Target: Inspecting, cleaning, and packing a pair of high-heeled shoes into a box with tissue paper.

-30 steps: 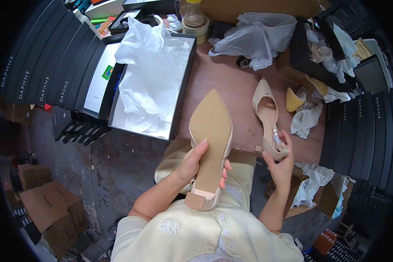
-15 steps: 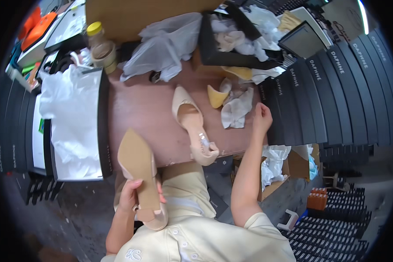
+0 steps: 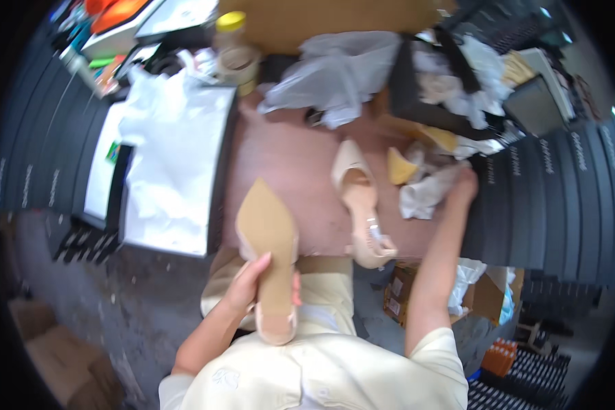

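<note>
My left hand (image 3: 247, 283) is closed round a beige pointed-toe flat shoe (image 3: 265, 225), its tan sole facing up and its toe pointing away from me. On the table's near part lies the other beige shoe (image 3: 359, 198), opening upward, with a strap at the heel that overhangs the front edge. At the far right, my right hand (image 3: 463, 186) is beside crumpled white paper (image 3: 424, 195) and close to the stacked boxes. Motion blurs its fingers. A yellow toe insert (image 3: 401, 167) lies left of that paper.
On the left, an open shoebox (image 3: 215, 205) holds white tissue paper (image 3: 160, 150). Black shoeboxes (image 3: 553, 198) line the right side. A black box of crumpled paper (image 3: 427, 99), a plastic bag (image 3: 338, 72) and tape rolls (image 3: 238, 65) sit at the back. Cartons stand below right.
The whole view has swung, so the table appears further right. My left hand still holds the shoe sole-up. My right hand is now nearer the crumpled paper and the boxes.
</note>
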Available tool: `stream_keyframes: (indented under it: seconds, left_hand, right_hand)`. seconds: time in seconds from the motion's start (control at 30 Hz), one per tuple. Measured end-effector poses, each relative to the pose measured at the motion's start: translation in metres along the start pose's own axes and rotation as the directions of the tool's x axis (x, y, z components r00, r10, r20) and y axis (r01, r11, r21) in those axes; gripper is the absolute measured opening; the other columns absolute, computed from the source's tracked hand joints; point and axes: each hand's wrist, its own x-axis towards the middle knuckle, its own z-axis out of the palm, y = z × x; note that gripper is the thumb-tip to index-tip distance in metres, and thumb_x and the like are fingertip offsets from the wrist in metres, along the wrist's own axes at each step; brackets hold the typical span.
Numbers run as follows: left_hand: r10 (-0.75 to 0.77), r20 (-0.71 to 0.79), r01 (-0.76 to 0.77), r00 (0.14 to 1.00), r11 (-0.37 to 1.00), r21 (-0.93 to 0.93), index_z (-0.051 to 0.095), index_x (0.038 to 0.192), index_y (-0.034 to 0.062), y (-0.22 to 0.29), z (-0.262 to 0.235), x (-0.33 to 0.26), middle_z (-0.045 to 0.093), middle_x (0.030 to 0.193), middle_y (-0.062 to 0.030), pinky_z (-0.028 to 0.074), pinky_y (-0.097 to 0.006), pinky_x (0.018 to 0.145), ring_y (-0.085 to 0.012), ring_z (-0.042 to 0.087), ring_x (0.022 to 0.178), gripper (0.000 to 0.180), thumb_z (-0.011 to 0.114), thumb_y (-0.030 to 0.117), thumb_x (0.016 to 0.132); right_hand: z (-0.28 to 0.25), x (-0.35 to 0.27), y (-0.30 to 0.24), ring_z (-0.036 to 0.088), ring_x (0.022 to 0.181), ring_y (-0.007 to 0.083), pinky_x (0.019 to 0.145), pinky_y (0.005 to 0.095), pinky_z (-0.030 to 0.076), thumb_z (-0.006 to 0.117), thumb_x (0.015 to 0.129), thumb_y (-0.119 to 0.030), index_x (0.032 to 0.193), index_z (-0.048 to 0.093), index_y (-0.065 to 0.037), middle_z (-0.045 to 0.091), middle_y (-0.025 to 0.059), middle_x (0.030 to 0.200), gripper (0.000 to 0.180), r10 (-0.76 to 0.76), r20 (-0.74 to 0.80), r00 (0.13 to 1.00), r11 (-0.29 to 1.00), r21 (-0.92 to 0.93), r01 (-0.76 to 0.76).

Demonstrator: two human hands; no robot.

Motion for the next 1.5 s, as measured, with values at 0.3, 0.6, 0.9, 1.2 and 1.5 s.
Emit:
stream_keyframes:
  seconds: [0.3, 0.6, 0.9, 1.2, 1.5]
  left_hand:
    - [0.005, 0.003, -0.005, 1.000, 0.995, 0.098, 0.043, 0.112, 0.0025, 0.021, 0.038, -0.005, 0.061, 0.080, -0.0164, 0.053, -0.033, 0.059, -0.0275, 0.065, 0.063, 0.061, 0.024, 0.057, 0.091]
    - [0.157, -0.068, -0.133, 0.985, 0.953, 0.272, 0.038, 0.125, 0.0012, 0.018, 0.044, -0.008, 0.055, 0.104, -0.0091, 0.048, -0.027, 0.077, -0.0138, 0.057, 0.092, 0.056, 0.026, 0.047, 0.096]
    - [-0.004, 0.099, -0.004, 0.995, 0.996, 0.085, 0.040, 0.122, 0.0001, 0.015, 0.032, -0.012, 0.056, 0.101, -0.0118, 0.051, -0.027, 0.074, -0.0164, 0.060, 0.087, 0.054, 0.027, 0.046, 0.096]
    - [0.074, -0.101, -0.050, 0.992, 0.973, 0.225, 0.039, 0.127, 0.0004, 0.010, 0.044, -0.010, 0.054, 0.112, -0.0091, 0.045, -0.025, 0.084, -0.0126, 0.053, 0.101, 0.054, 0.028, 0.043, 0.097]
    - [-0.095, 0.007, 0.094, 0.995, 0.993, 0.077, 0.048, 0.110, -0.0008, 0.012, 0.034, -0.009, 0.061, 0.085, -0.0131, 0.053, -0.030, 0.065, -0.0209, 0.064, 0.066, 0.057, 0.025, 0.049, 0.095]
  right_hand:
    - [0.084, -0.297, -0.266, 0.056, 0.058, 0.0189, 0.052, 0.0260, 0.045, 0.066, 0.068, 0.002, 0.083, 0.061, -0.002, 0.060, 0.0088, 0.072, 0.017, -0.374, 0.823, 0.428, 0.747, -0.007, 0.665]
    - [0.110, -0.352, -0.237, 0.056, 0.056, 0.0210, 0.046, 0.0302, 0.043, 0.068, 0.065, -0.001, 0.081, 0.058, -0.002, 0.055, 0.0078, 0.077, 0.019, -0.181, 0.945, 0.271, 0.790, -0.024, 0.613]
    - [0.114, -0.346, -0.229, 0.055, 0.056, 0.0226, 0.046, 0.0318, 0.043, 0.065, 0.064, -0.001, 0.083, 0.058, -0.003, 0.054, 0.0080, 0.075, 0.020, -0.207, 0.919, 0.335, 0.747, -0.073, 0.661]
    - [0.105, -0.351, -0.231, 0.055, 0.059, 0.0227, 0.048, 0.0319, 0.044, 0.065, 0.062, -0.003, 0.080, 0.057, -0.004, 0.053, 0.0079, 0.074, 0.019, -0.213, 0.964, 0.159, 0.739, 0.053, 0.672]
    - [0.111, -0.346, -0.221, 0.055, 0.060, 0.0226, 0.050, 0.0315, 0.044, 0.065, 0.062, -0.003, 0.080, 0.057, -0.004, 0.052, 0.0073, 0.073, 0.020, -0.218, 0.934, 0.283, 0.709, -0.048, 0.703]
